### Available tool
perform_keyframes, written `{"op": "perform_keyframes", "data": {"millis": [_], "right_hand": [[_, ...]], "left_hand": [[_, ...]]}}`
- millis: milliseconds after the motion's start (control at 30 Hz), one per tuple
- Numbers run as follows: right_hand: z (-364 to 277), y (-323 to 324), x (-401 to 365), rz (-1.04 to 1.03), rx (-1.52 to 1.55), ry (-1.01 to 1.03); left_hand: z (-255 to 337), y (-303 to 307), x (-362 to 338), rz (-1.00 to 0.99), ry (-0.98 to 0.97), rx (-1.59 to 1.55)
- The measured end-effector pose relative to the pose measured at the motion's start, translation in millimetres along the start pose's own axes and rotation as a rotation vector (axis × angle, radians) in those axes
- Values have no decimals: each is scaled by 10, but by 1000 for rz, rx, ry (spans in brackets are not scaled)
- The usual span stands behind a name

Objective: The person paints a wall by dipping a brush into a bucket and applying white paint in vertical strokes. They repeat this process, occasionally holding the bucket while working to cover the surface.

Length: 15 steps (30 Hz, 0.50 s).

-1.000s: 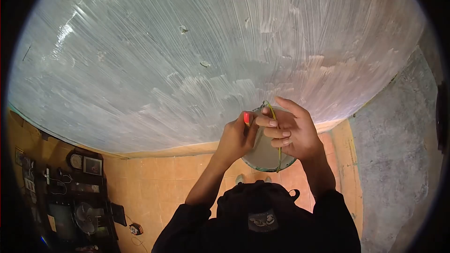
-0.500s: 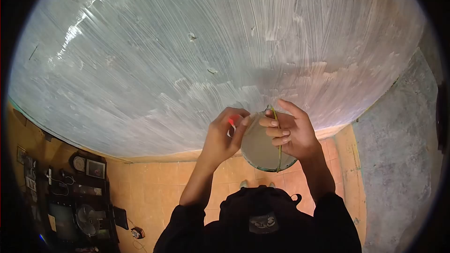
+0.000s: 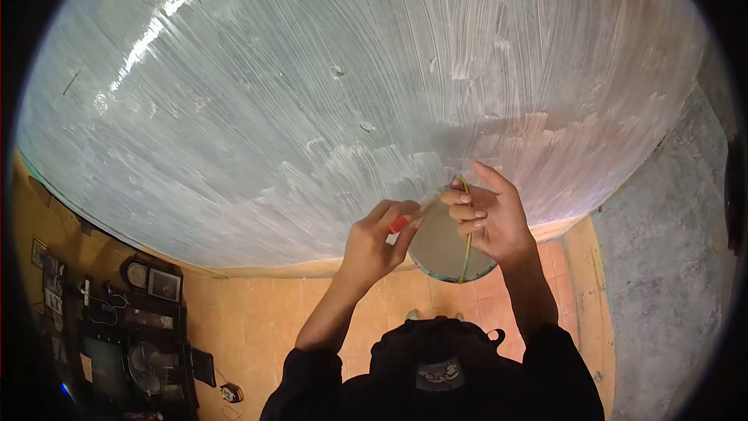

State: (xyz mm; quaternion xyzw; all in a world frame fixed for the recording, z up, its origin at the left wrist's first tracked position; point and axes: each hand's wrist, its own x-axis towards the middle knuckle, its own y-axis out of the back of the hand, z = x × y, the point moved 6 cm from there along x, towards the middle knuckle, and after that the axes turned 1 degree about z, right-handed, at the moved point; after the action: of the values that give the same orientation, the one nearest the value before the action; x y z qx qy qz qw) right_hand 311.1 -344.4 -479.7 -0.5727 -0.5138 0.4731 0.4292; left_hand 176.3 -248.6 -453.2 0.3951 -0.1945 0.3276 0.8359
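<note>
My right hand [image 3: 502, 222] has its fingers curled round the thin yellow-green handle [image 3: 468, 248] of a bucket, with the thumb sticking out. The round bucket [image 3: 450, 279] hangs below that hand and holds a greyish-white liquid. In my left hand [image 3: 372, 248], at the bucket's left rim, the fingers close on a tool with a red handle [image 3: 399, 224]. The rest of this tool is hidden, so its kind cannot be made out. Just beyond both hands rises a wall [image 3: 312, 109] covered in streaky whitish brush strokes over grey.
Orange floor tiles [image 3: 257, 304] lie below, meeting the wall along a pale border. A bare grey wall [image 3: 662, 265] stands on the right. At lower left are dark shelves with a fan [image 3: 149, 366], a clock [image 3: 137, 275] and a framed picture [image 3: 164, 284].
The view has shifted slightly, so the wall marks sit lower and farther right. My left hand has turned and lowered a little, showing the red handle at another angle. The right hand keeps its grip.
</note>
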Motion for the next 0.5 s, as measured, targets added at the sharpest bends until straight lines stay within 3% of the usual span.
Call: {"op": "perform_keyframes", "data": {"millis": [100,267,433,500], "right_hand": [[-45,14,6,17,43,-26],[-80,48,13,-77,92,-66],[-71,49,9,-141,104,-31],[-71,132,17,-94,90,3]], "left_hand": [[-88,82,-58,-2,-6,-173],[70,476,75,84,-36,-160],[448,1389,656,235,-381,-71],[842,1885,1037,302,-416,192]]}}
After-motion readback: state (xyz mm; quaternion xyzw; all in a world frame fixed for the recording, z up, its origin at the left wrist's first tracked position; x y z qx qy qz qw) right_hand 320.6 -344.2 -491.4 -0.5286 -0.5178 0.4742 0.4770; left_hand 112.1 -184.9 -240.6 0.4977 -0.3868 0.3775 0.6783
